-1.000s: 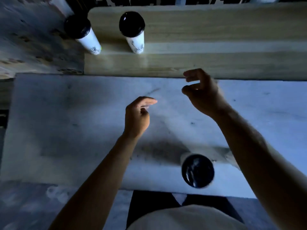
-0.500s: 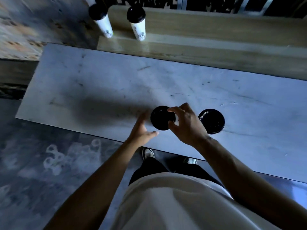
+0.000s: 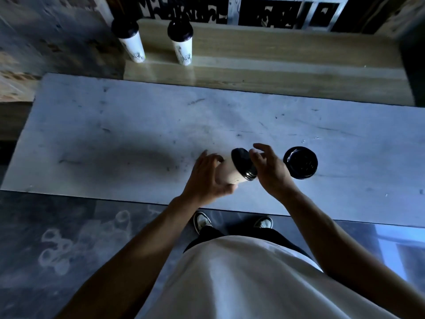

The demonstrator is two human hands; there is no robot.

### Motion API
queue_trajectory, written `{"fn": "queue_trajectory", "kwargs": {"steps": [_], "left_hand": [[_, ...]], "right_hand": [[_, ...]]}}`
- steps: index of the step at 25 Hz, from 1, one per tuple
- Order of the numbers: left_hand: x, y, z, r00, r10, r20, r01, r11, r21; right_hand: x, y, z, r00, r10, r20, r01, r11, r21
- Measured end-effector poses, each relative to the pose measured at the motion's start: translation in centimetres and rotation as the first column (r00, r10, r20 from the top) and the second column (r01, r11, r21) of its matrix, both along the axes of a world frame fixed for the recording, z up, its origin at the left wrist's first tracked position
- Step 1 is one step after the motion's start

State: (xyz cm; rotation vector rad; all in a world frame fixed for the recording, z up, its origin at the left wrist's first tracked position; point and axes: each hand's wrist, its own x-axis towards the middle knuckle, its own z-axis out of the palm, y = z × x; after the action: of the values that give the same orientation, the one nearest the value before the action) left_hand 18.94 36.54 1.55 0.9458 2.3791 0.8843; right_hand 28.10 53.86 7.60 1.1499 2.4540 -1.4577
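Observation:
A white paper cup with a black lid [image 3: 232, 173] is tilted over the white marble table [image 3: 115, 139], lid toward the right. My left hand [image 3: 204, 178] grips the cup's body from the left, fingers curled round it. My right hand [image 3: 269, 169] hovers just right of the lid with fingers spread and loosely bent, holding nothing; I cannot tell whether it touches the lid. A second lidded cup [image 3: 300, 162] stands upright on the table right of my right hand.
Two more lidded white cups [image 3: 130, 41] [image 3: 181, 42] stand on the wooden ledge [image 3: 276, 65] behind the table at the far left. The table's near edge runs just in front of my feet. A dark object borders the far right.
My left hand has taken hold of the cup's body and tilted it. My right hand, which pinched the lid, has let go and opened. The view pulled back.

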Motion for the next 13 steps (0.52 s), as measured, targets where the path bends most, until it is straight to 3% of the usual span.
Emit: {"fn": "queue_trajectory", "kwargs": {"steps": [3, 6, 9, 13], "left_hand": [[-0.1, -0.6, 3.7, 0.997, -0.04, -0.07, 0.033, 0.994, -0.099], [0.5, -1.2, 5.8, 0.957, -0.079, -0.278, 0.037, 0.988, -0.152], [1.4, -0.8, 6.8, 0.927, -0.14, -0.348, 0.041, 0.96, -0.278], [2.4, 0.4, 7.7, 0.897, -0.13, -0.423, -0.007, 0.952, -0.307]], "right_hand": [[-0.5, -0.8, 0.3, 0.988, -0.146, -0.057, 0.126, 0.955, -0.268], [-1.0, -1.8, 1.0, 0.961, -0.273, -0.033, 0.224, 0.845, -0.485], [-1.3, -2.3, 1.5, 0.94, -0.34, -0.007, 0.278, 0.78, -0.56], [-0.9, -2.1, 2.0, 0.936, -0.351, 0.022, 0.283, 0.715, -0.64]]}}
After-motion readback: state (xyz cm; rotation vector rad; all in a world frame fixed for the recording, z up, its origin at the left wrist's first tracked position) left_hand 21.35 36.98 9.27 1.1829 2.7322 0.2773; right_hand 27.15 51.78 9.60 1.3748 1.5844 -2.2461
